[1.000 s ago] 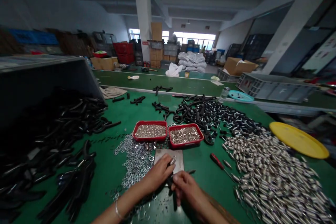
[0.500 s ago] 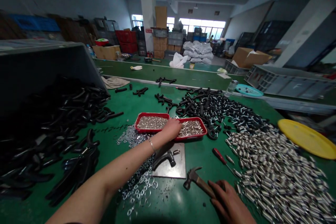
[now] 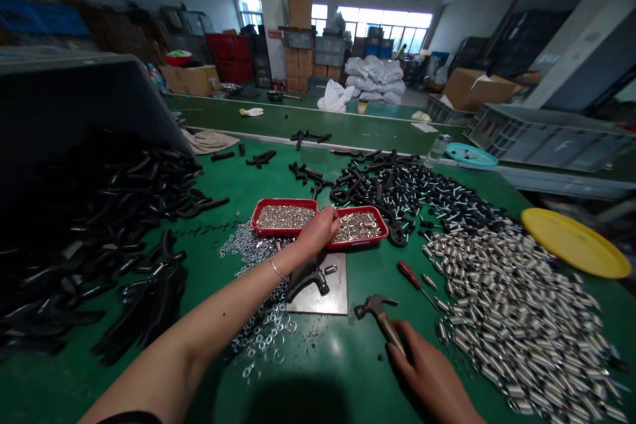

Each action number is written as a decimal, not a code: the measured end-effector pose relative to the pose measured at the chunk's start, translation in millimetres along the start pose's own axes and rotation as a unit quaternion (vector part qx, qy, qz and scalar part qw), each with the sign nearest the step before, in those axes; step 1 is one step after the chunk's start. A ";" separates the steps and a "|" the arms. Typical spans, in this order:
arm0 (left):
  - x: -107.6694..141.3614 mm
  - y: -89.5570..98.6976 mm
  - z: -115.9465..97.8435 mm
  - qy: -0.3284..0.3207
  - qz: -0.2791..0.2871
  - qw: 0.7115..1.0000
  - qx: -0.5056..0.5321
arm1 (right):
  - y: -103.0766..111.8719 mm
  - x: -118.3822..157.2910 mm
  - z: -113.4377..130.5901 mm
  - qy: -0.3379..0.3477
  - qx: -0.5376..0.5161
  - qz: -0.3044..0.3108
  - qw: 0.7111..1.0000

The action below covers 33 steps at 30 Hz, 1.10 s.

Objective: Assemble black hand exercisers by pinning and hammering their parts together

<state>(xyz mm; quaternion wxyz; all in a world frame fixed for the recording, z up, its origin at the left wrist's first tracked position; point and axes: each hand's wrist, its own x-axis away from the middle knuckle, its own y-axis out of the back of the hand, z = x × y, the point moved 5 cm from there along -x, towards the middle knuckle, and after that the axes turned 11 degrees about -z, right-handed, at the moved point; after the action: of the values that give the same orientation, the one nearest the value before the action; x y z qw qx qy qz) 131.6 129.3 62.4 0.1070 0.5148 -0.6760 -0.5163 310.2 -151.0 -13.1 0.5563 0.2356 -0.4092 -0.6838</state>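
Observation:
My left hand [image 3: 320,228] is at the left end of the right red tray [image 3: 358,243], which holds small metal pins. Its fingers are bunched together, and whatever they pinch is hidden. My right hand [image 3: 422,361] grips the wooden handle of a claw hammer [image 3: 376,311], whose head points away from me. Below my left wrist lies a metal plate [image 3: 338,298] with a black curved handle part [image 3: 314,283] on it. A small spring [image 3: 330,269] lies at that part's upper end.
Left of my hand, another red tray [image 3: 284,232] holds small metal bits. Loose washers [image 3: 263,331] lie beside the plate. A red screwdriver [image 3: 410,274] and a heap of springs [image 3: 521,318] are to the right. Black parts [image 3: 149,305] fill the left side, before a grey bin [image 3: 144,99].
My right hand has closed around the hammer handle and turned the hammer, so its head swings right. My left hand stays by the right tray, while the whole view has shifted slightly.

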 end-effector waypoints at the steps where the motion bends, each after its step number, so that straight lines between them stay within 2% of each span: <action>1: 9.0 6.4 6.8 0.006 -0.006 1.000 0.017 | 1.5 3.0 -5.3 -0.019 -0.018 0.000 1.000; 4: 46.9 18.1 36.7 0.026 0.008 0.998 0.052 | 7.3 19.3 -17.9 -0.067 -0.077 -0.015 0.995; 8: 96.0 17.1 66.5 0.027 0.103 0.994 0.010 | 9.7 35.2 -12.5 -0.070 -0.107 0.005 0.992; 10: 106.7 18.6 67.2 0.021 0.125 0.992 -0.006 | 6.4 30.5 -6.8 -0.064 -0.119 0.027 0.990; 13: 106.4 24.5 55.4 0.041 0.104 0.993 0.042 | 4.7 6.9 -4.8 -0.096 -0.170 0.009 0.981; 15: 104.2 25.1 47.3 0.098 0.075 0.984 0.132 | 3.0 -10.6 -4.2 -0.154 -0.262 0.014 0.953; 17: 105.5 19.7 42.9 0.164 0.047 0.961 0.218 | -2.3 -21.6 1.0 -0.225 -0.382 0.060 0.894; 19: 109.6 10.2 41.8 0.201 0.020 0.945 0.256 | -7.3 -26.3 9.8 -0.279 -0.471 0.099 0.831; 21: 113.7 0.0 43.5 0.210 0.001 0.945 0.249 | -11.0 -28.1 17.1 -0.304 -0.501 0.110 0.803; 23: 116.1 -8.0 47.1 0.216 -0.005 0.951 0.223 | -14.7 -29.2 21.4 -0.303 -0.489 0.113 0.810; 26: 113.5 -8.9 47.1 0.193 0.003 0.968 0.163 | -18.0 -33.1 25.7 -0.251 -0.431 0.109 0.860; 28: 108.2 -2.4 38.5 0.118 0.016 0.987 0.109 | -17.3 -37.5 31.0 -0.192 -0.387 0.102 0.896; 31: 103.9 6.1 21.4 -0.023 0.043 0.998 0.040 | -14.7 -45.2 42.1 -0.125 -0.331 0.122 0.927; 33: 104.2 7.2 18.5 -0.049 0.047 0.997 0.028 | -11.1 -52.7 48.7 -0.084 -0.269 0.131 0.950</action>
<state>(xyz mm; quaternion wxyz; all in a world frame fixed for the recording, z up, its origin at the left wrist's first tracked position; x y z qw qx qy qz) 68.2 55.7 19.7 0.0833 0.4597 -0.7181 -0.5158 280.3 -85.8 -2.3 0.6473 -0.0365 -0.2821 -0.7072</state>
